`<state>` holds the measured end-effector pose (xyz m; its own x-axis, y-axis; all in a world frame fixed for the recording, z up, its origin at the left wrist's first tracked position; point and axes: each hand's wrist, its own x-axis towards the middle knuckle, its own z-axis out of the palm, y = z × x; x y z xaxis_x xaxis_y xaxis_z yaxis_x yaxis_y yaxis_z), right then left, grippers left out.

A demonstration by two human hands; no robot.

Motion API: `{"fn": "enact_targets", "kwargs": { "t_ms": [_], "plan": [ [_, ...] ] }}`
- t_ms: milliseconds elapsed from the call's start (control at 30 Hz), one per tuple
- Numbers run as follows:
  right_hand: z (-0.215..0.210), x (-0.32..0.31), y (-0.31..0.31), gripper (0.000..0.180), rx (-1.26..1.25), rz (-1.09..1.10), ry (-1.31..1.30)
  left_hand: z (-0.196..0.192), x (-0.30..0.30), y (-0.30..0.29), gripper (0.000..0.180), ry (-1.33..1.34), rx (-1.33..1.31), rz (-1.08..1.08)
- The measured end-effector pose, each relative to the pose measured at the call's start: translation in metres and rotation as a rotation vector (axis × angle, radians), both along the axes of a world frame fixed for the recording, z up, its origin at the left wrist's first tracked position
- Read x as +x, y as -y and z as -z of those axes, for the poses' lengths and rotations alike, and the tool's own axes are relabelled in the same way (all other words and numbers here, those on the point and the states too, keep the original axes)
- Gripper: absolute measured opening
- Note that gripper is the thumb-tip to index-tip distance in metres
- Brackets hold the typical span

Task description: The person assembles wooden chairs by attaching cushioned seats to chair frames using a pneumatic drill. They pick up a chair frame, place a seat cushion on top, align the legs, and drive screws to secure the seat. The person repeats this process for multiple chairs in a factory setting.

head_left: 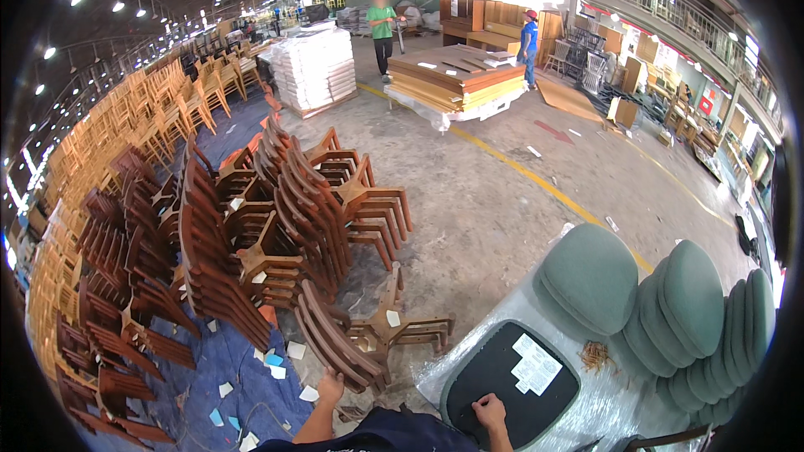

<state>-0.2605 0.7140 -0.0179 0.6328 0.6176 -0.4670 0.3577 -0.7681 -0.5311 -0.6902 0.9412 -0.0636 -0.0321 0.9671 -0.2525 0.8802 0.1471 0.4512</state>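
Left hand point(330, 388) grips the dark chair frame point(360, 336) on the floor; right hand point(490, 412), fingers curled, presses the black seat base point(502, 377) at the plastic-covered bench's point(603, 406) near edge.

Concrete floor point(494, 201) bears stacked brown chairs point(310, 209), a blue tarp point(226, 368) with paper scraps point(275, 360), and plastic-wrapped green cushions point(670, 301)

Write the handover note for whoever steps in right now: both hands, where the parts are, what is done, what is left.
Left hand grips the curved back of a dark wooden chair frame lying on the floor.
Right hand rests on an upturned seat pad, black underside up, on the plastic-covered table.
Green seat cushions stacked at right, none fitted.
Stacked brown chair frames wait at left.
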Motion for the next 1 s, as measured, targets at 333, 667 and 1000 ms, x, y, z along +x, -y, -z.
{"fn": "enact_targets", "kwargs": {
  "t_ms": [333,667,1000],
  "plan": [
    [-0.002,-0.003,-0.004,0.026,0.026,-0.023,0.012,0.023,-0.017,-0.002,0.058,-0.017,0.021,0.034],
    [-0.013,-0.004,-0.008,0.026,-0.029,-0.031,-0.026,0.03,-0.023,0.002,0.051,0.061,0.101,0.003],
    [0.004,0.003,-0.001,0.026,-0.003,-0.041,0.088,0.017,-0.011,-0.005,0.049,0.055,-0.006,0.07]
  ]
}}
